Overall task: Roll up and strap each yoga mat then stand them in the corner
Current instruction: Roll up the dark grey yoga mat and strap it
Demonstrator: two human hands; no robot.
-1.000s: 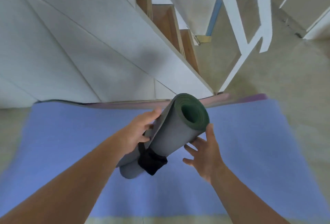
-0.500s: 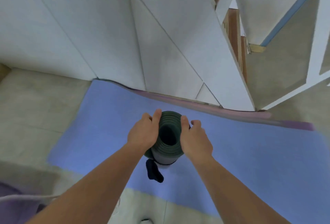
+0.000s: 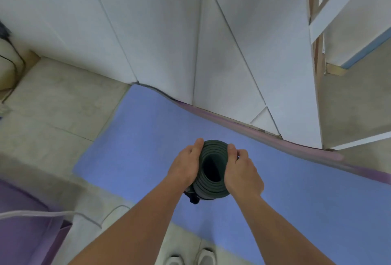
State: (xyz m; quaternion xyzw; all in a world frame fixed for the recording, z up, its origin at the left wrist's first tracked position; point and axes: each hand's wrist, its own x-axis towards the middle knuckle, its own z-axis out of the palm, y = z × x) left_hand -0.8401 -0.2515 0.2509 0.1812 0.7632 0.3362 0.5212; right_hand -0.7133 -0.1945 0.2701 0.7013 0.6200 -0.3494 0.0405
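- I've got the rolled green mat (image 3: 211,189) upright and end-on to me, over the blue mat (image 3: 137,148) that's flat on the floor. Can't tell if it's touching down.
- My left hand (image 3: 186,167) and right hand (image 3: 243,173) hold its top end, fingers (image 3: 231,148) curled round the rim.
- The black strap (image 3: 193,198) dangles a tail at the near side. If it isn't cinched, the roll could spring open.
- Standing it on the squishy blue mat could tip it.
- No bins or baskets that I can see.
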